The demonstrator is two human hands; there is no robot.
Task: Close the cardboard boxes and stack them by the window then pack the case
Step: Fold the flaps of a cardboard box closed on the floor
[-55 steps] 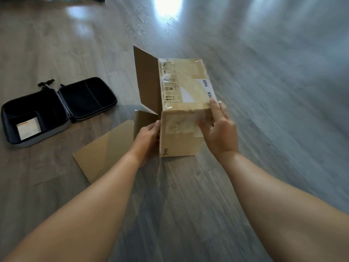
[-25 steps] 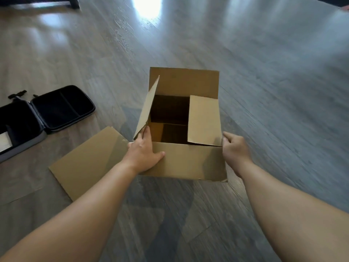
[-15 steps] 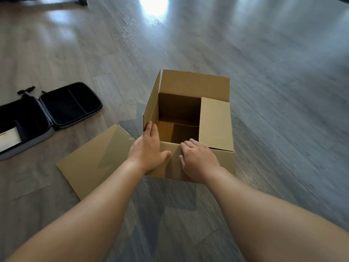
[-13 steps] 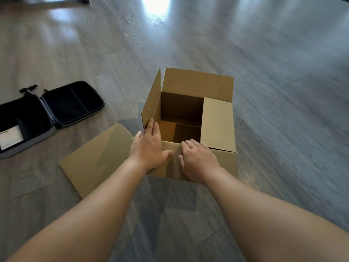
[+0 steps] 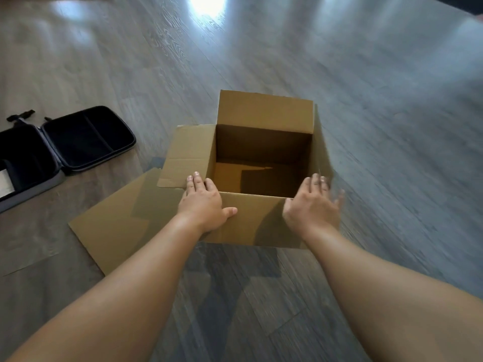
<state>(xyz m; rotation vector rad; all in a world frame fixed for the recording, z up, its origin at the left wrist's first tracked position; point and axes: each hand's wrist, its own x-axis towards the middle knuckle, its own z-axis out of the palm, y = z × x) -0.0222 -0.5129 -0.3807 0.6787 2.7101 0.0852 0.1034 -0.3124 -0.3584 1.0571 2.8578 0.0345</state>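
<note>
A single head-worn camera looks forward and steeply down from close above the open brown cardboard box (image 5: 264, 163), which sits just below frame centre.

arms: two, bare to frame edge | sleeves: none seen | left grip (image 5: 202, 202), right grip (image 5: 312, 207): bare
</note>
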